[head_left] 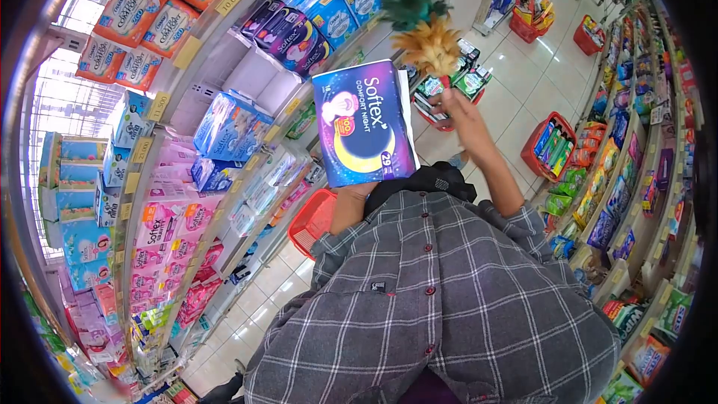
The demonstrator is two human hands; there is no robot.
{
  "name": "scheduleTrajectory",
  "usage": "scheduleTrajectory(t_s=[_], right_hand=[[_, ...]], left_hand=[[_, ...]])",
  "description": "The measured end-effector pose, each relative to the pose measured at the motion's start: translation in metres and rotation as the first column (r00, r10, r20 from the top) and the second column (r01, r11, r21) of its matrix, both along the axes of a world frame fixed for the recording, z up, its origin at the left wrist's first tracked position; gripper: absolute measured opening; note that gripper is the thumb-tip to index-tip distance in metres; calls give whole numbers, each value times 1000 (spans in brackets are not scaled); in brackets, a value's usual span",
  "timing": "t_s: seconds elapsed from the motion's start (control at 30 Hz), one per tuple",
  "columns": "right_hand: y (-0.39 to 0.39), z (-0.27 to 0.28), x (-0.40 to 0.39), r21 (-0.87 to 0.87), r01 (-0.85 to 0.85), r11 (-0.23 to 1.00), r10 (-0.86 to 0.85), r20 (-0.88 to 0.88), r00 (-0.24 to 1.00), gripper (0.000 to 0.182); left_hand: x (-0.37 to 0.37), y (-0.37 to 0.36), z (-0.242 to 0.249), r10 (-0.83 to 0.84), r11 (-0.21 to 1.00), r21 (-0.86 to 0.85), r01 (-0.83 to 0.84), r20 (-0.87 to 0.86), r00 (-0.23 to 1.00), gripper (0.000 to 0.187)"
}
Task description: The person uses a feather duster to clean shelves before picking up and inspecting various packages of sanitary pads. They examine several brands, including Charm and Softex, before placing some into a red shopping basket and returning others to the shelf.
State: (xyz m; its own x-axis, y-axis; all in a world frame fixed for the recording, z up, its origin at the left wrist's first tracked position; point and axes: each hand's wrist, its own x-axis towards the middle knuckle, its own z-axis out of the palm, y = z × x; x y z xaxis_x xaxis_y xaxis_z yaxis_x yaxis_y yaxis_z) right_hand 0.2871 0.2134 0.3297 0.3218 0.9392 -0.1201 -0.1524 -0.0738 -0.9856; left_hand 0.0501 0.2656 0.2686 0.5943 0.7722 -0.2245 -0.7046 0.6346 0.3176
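A large purple and blue Softex Comfort Night pack [366, 123] stands upright in front of my chest. My left hand [357, 190] is under its lower edge, its fingers mostly hidden behind the pack. To the right of the pack, my right hand [458, 108] is closed round the handle of a feather duster [426, 34] with green and orange-brown feathers. The duster points away from me, its feathers beyond the pack's upper right corner.
Shelves of packs [164, 236] curve along the left, with orange packs [131, 11] at the top. Red baskets stand on the tiled floor, one with goods [550, 146] at the right and another [313, 223] below the pack. More shelves [609, 172] line the right.
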Motion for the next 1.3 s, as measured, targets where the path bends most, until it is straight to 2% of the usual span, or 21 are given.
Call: scheduleTrajectory(t_s=[0.07, 0.2, 0.3, 0.37, 0.47, 0.5, 0.53, 0.57, 0.6, 0.63, 0.7, 0.73, 0.8, 0.87, 0.9, 0.93, 1.0, 1.1, 1.2, 1.23, 1.3], right_hand=[[-1, -1, -31, 11, 6, 1000, -4, -199, 980, 31], [-1, -9, -41, 49, -70, 996, 84, -415, 906, 37], [-4, 15, -38, 119, 33, 992, 33, -514, 857, 42], [-3, 14, -37, 75, 25, 997, 1, -326, 945, 44], [-4, 3, -46, 125, -1, 992, 6, -43, 999, 52], [-8, 10, -47, 141, -38, 989, 45, -46, 998, 49], [-11, 22, -47, 154, -77, 985, 85, -48, 995, 48], [-13, 35, -41, 108, -132, 985, 146, -133, 980, 47], [-13, 35, -34, 196, -149, 969, 171, -100, 980, 51], [-15, 39, -23, 181, -158, 971, 167, -33, 985, 51], [-21, 48, 0, 113, -189, 975, 182, 75, 981, 49], [-23, 50, 11, 57, -209, 976, 201, 115, 973, 47], [-25, 53, 25, -4, -226, 974, 222, 210, 952, 44], [-27, 53, 33, -17, -227, 974, 221, 321, 921, 41], [-28, 53, 35, -15, -230, 973, 223, 300, 927, 37], [-27, 53, 34, -13, -234, 972, 223, 355, 908, 36], [-27, 55, 26, -11, -236, 972, 215, 459, 862, 35], [-27, 61, 11, -16, -320, 947, 273, 562, 781, 31], [-36, 85, -5, -241, -442, 864, 492, 592, 638, 29], [-41, 90, -13, -165, -503, 848, 495, 584, 643, 28], [-48, 103, -17, -215, -602, 769, 583, 623, 521, 29]], left_hand=[[3, -2, 2, -4, 1000, 17, 4, -40, 999, 67], [8, -4, -1, 20, 997, 81, -7, -166, 986, 68], [3, -3, 5, 72, 989, 140, -41, -221, 973, 68], [-2, -2, 15, 87, 989, 137, -62, -179, 980, 67], [-10, -3, -1, 99, 971, 240, -7, -371, 923, 75], [-12, -2, -8, 101, 988, 141, -65, -268, 958, 75], [-12, 2, -10, 100, 993, 77, -95, -66, 993, 74], [-10, 0, -13, 119, 992, 48, -120, 30, 992, 73], [-5, -3, -8, 141, 989, 19, -145, 125, 982, 72], [-7, 2, -21, 165, 984, -88, -153, 162, 973, 73], [-13, 7, -47, 52, 991, -134, -24, 210, 976, 72], [-7, 3, -20, 39, 984, -177, 20, 320, 946, 73], [-15, 9, -53, 81, 984, -173, -37, 251, 965, 74], [-15, 8, -59, 56, 988, -157, -15, 255, 965, 73], [-11, 4, -46, 7, 990, -140, 35, 291, 957, 72], [-9, 2, -40, -45, 989, -120, 88, 326, 944, 70], [-12, 2, -54, 10, 976, -215, 37, 213, 977, 67], [-10, 1, -59, 3, 981, -189, 42, 231, 973, 64], [-1, -1, -44, -38, 995, -76, 67, 343, 939, 63], [0, -3, -44, -46, 995, -65, 74, 354, 934, 63], [3, -9, -45, -60, 993, -75, 93, 353, 934, 63]])
